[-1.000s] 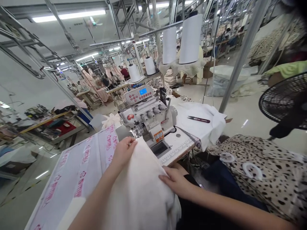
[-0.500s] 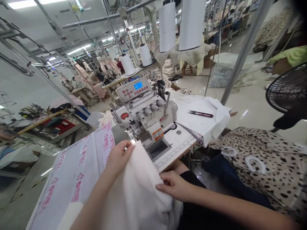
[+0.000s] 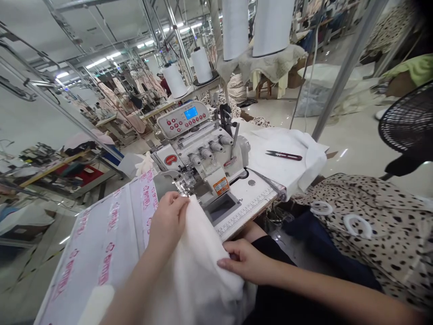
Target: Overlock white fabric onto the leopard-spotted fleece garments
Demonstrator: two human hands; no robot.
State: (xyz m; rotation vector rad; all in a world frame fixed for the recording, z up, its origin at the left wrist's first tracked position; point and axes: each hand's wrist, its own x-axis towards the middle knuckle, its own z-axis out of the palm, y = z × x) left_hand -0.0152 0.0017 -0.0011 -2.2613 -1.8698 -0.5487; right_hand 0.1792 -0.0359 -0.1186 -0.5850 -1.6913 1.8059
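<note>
A soft white fabric [image 3: 199, 253] drapes from the overlock sewing machine [image 3: 203, 153] down over the table's front edge. Close to the machine's presser foot, my left hand [image 3: 169, 219] pinches the fabric's upper edge between thumb and fingers. My right hand [image 3: 245, 262] grips the same fabric lower down, along its right edge, just off the front of the table. Between the two hands that edge runs fairly straight. The fabric's top end reaches the needle area, where the exact contact is hidden by my left fingers.
Red-handled thread snips [image 3: 284, 155] lie on white cloth [image 3: 304, 140] right of the machine. Printed plastic sheeting [image 3: 111, 225] covers the table at left. Thread cones [image 3: 274, 27] stand above. Spotted fabric [image 3: 389, 216] with white rings and a black fan [image 3: 407, 126] are at right.
The view has shifted slightly, so the machine sits a little higher and further left. Both hands keep hold of the fabric; my left fingers are drawn closer together near the presser foot.
</note>
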